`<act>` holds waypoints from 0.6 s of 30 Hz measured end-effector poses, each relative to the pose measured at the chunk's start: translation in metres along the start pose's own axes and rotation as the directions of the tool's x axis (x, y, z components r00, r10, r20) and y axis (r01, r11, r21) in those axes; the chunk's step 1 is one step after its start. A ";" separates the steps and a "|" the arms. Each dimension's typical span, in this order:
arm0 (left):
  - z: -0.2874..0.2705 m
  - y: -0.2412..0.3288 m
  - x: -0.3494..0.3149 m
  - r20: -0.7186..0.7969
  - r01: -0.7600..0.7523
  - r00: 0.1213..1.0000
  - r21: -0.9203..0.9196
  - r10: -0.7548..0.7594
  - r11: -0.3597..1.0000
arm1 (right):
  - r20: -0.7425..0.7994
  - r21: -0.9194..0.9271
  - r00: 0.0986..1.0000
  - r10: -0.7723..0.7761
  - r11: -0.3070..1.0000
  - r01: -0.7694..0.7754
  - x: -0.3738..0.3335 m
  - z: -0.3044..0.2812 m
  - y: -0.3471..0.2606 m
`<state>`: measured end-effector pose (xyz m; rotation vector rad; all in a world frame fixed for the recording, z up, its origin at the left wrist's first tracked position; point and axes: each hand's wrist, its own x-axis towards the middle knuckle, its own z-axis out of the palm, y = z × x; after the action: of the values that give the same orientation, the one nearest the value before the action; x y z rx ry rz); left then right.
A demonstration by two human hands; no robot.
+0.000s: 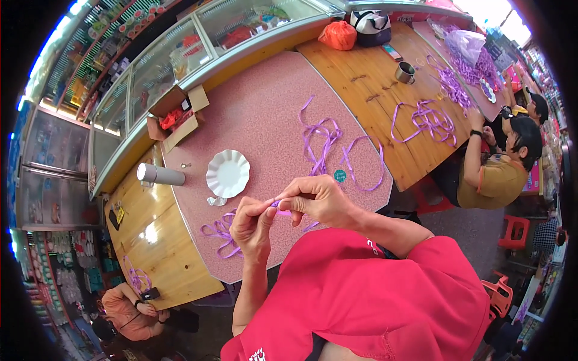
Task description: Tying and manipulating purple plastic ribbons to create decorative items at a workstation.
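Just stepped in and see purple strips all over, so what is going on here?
A person in a red shirt pinches a small piece of purple ribbon between both hands, the left hand and the right hand meeting above a pink speckled table. More loose purple ribbons lie on it, with a white scalloped plate and a grey cylindrical tumbler on its side. At the wooden table beyond, another person handles ribbons too.

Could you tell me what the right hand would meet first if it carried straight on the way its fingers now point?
Most likely the left hand: the right hand points at it across a pinched purple ribbon piece, fingertips almost touching.
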<state>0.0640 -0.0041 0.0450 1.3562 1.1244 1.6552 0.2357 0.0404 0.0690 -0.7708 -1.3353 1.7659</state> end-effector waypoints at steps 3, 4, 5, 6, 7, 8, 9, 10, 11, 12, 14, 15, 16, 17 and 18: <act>-0.003 0.007 0.001 0.077 -0.113 0.992 0.255 0.096 0.960 | 0.009 -0.008 0.999 0.041 0.999 -0.041 -0.001 -0.003 -0.006; -0.003 0.010 0.003 0.076 -0.111 0.993 0.255 0.095 0.960 | 0.022 -0.026 0.997 0.067 0.997 -0.066 -0.001 -0.005 -0.009; -0.003 0.012 0.007 0.116 -0.198 0.979 0.315 0.169 0.928 | 0.023 -0.026 0.997 0.069 0.997 -0.068 -0.001 -0.007 -0.013; -0.003 0.013 0.009 0.161 -0.282 0.958 0.370 0.239 0.885 | 0.048 -0.097 0.996 0.076 0.993 -0.071 0.000 -0.010 -0.017; -0.004 0.013 0.009 0.161 -0.281 0.958 0.370 0.237 0.886 | 0.070 -0.166 0.994 0.084 0.983 -0.072 0.000 -0.011 -0.019; -0.004 0.013 0.009 0.158 -0.271 0.961 0.366 0.227 0.890 | 0.069 -0.166 0.994 0.086 0.983 -0.073 0.000 -0.011 -0.019; -0.004 0.013 0.009 0.156 -0.261 0.963 0.362 0.218 0.895 | 0.073 -0.123 0.994 0.081 0.990 -0.072 0.000 -0.010 -0.018; -0.002 0.013 0.009 0.157 -0.262 0.963 0.361 0.218 0.895 | 0.077 -0.081 0.994 0.074 0.994 -0.068 0.001 -0.010 -0.017; 0.000 0.012 0.008 0.124 -0.260 0.965 0.360 0.230 0.896 | 0.076 -0.081 0.994 0.074 0.994 -0.067 0.002 -0.010 -0.016; 0.001 0.012 0.007 0.091 -0.258 0.966 0.358 0.241 0.898 | 0.086 -0.039 0.991 0.100 0.995 -0.097 0.002 -0.010 -0.015; 0.002 0.013 0.008 0.104 -0.269 0.963 0.378 0.248 0.886 | 0.096 0.005 0.987 0.130 0.991 -0.131 0.003 -0.010 -0.013; 0.002 0.013 0.008 0.116 -0.282 0.960 0.398 0.257 0.873 | 0.085 0.001 0.986 0.142 0.990 -0.143 0.004 -0.011 -0.012; 0.003 0.012 0.009 0.115 -0.280 0.960 0.399 0.256 0.873 | 0.077 -0.004 0.985 0.154 0.988 -0.154 0.005 -0.011 -0.011; 0.003 0.011 0.010 0.138 -0.329 0.944 0.417 0.299 0.847 | 0.078 -0.004 0.985 0.155 0.988 -0.155 0.006 -0.011 -0.011; 0.003 0.009 0.010 0.162 -0.378 0.926 0.433 0.341 0.819 | 0.080 -0.003 0.986 0.145 0.989 -0.145 0.007 -0.012 -0.010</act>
<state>0.0648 0.0024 0.0575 2.0271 1.3284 1.6292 0.2441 0.0536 0.0752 -0.8208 -1.3579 1.9310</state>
